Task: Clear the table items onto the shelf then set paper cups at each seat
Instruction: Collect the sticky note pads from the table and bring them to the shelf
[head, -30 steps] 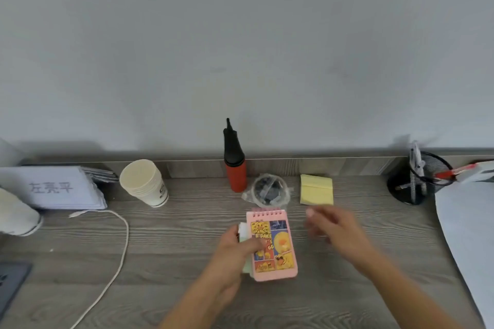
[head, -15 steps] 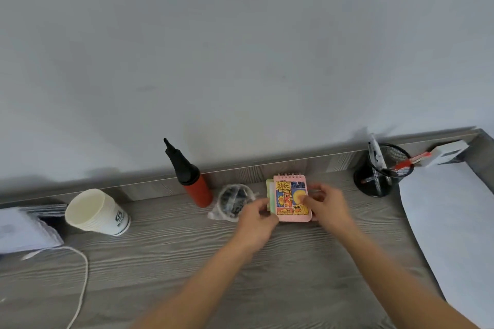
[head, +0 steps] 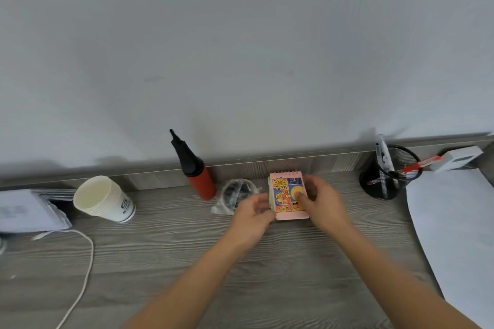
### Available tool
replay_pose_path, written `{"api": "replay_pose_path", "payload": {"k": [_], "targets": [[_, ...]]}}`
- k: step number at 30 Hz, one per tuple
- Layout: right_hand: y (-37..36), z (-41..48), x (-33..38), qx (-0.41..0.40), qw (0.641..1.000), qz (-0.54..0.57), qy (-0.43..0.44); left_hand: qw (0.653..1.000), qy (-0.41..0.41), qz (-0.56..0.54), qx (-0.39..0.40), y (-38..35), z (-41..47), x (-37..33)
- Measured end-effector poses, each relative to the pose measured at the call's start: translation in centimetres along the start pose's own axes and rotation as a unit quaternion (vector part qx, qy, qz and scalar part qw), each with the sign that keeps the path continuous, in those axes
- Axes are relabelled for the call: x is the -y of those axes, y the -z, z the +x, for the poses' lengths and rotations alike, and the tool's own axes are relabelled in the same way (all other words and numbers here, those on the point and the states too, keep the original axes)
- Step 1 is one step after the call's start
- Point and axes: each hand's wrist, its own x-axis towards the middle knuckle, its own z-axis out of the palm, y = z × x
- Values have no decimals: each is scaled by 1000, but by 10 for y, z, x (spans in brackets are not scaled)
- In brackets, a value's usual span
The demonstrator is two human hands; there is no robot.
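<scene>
We are clearing: our right hand (head: 320, 201) pinches the notebook (head: 287, 195), thumb on its cover; our left hand (head: 252, 212) curls just beside it, grip unclear. Next we must lift it away; cups (head: 104, 199) stand well left of our fingers.

Office desk: grey wood-grain desktop (head: 160, 262), mesh pen holder (head: 385, 176), paper stack (head: 29, 211), notepad (head: 287, 195).

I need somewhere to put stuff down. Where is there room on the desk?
Bare wood between the white cable and the left arm, and between the right arm and the white sheet. Crowded at the back: pump, bag, notebook.
</scene>
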Motion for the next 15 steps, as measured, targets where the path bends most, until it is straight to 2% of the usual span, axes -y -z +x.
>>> {"api": "replay_pose_path", "payload": {"k": [2, 4, 9, 12, 15], "targets": [[3, -9, 9, -51, 996, -71, 27, 999, -19, 14, -37, 19, -11, 9], [3, -20, 21, -76, 991, -82, 67, 996, -38, 16, -77, 45, -24, 24], [-35, -65, 52, -3, 987, -27, 158, 978, -45, -26, -204, 119, -54, 79], [-75, -85, 60, 35, 979, -55, 192, 945, -47, -61, -319, 162, -68, 105], [-119, -107, 70, 38, 971, -110, 209, 893, -45, -83, -441, 205, -79, 119]]}}
